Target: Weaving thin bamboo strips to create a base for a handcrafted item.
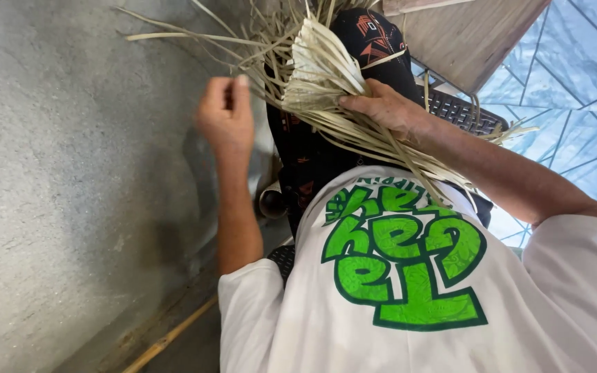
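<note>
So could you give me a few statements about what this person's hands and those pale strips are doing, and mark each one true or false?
1. The right hand presses on a bundle of pale leaf strips. True.
2. The left hand grips a pair of scissors. False: it holds no tool; it is raised beside the strips, with its fingers curled.
3. The person wears a white shirt with a green print. True.
4. The strips lie flat on a table. False: they are held over the person's lap, against dark patterned cloth.
5. The grey wall is on the person's right. False: it is on the left.
</note>
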